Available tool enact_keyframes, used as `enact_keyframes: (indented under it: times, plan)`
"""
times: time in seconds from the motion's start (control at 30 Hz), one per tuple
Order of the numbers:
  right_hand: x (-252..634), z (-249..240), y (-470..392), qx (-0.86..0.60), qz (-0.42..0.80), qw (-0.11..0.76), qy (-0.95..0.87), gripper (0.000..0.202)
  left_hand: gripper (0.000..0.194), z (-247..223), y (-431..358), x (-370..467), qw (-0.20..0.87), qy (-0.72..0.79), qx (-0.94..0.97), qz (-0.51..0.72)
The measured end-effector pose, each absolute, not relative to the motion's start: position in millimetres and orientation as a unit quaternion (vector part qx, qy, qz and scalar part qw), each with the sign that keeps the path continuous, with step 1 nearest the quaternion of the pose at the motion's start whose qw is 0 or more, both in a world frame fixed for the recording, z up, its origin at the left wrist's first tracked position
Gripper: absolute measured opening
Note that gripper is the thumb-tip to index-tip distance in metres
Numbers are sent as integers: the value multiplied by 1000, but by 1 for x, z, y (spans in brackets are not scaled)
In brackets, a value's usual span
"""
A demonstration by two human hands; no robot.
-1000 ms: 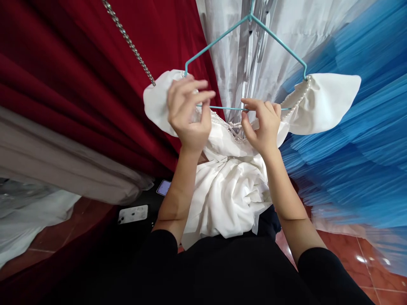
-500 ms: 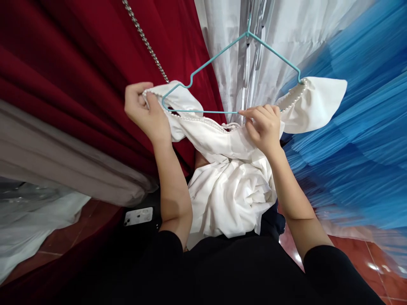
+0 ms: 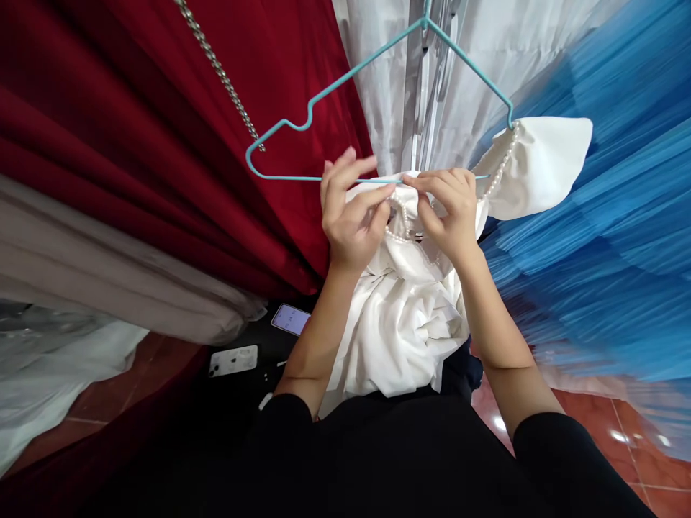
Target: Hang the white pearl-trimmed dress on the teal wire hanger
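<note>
A light blue wire hanger [image 3: 356,70] spans the upper middle. From its right shoulder hangs one pearl-edged sleeve [image 3: 551,162] of a white dress [image 3: 399,324], whose skirt lies bunched over my lap. My right hand [image 3: 445,208] pinches the hanger's bottom bar and the fabric beneath it. Beside it, my left hand [image 3: 353,208] is at the bar's middle, thumb and index finger near the bar and white cloth, other fingers raised; what they grip is not clear. No cloth is on the hanger's left shoulder.
Red drapery [image 3: 216,144] fills the left, with a beaded chain [image 3: 221,72] hanging before it. Blue tulle [image 3: 604,237] is on the right. Two phones, one white [image 3: 233,360] and one with a lit screen [image 3: 290,319], lie on a black surface at lower left.
My left hand has moved right to the middle of the bar, and the left sleeve has come off the hanger's left end. The hanger has shifted slightly up, and a second phone shows.
</note>
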State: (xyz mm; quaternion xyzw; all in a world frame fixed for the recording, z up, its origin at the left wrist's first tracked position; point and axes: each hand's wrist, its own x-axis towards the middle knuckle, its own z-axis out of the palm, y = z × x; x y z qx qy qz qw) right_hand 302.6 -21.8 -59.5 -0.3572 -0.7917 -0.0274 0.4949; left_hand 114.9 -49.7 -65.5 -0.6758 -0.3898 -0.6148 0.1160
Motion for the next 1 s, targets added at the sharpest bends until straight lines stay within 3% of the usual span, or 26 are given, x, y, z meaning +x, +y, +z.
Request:
enact_keyframes:
  times: [0.2, 0.37, 0.43, 0.57, 0.8, 1.0]
  plan:
    - [315, -45, -38, -338, -28, 499, -797, 30, 17, -49, -34, 115, 11, -460, -725, -512]
    - [354, -26, -14, -311, -178, 653, -667, 33, 19, -53, -39, 114, 46, -460, -740, -488]
    - [371, -21, 2, -304, -216, 657, -655, 35, 20, -53, -41, 115, 47, -460, -746, -479]
    - [394, -15, 19, -347, -191, 634, -664, 19, 19, -53, -38, 112, 44, -469, -740, -480]
    - [423, -3, 17, -311, -169, 664, -659, 20, 12, -51, -32, 100, 13, -426, -757, -495]
    - [447, -41, 28, -338, -147, 705, -606, 17, 15, -47, -38, 106, -31, -472, -750, -464]
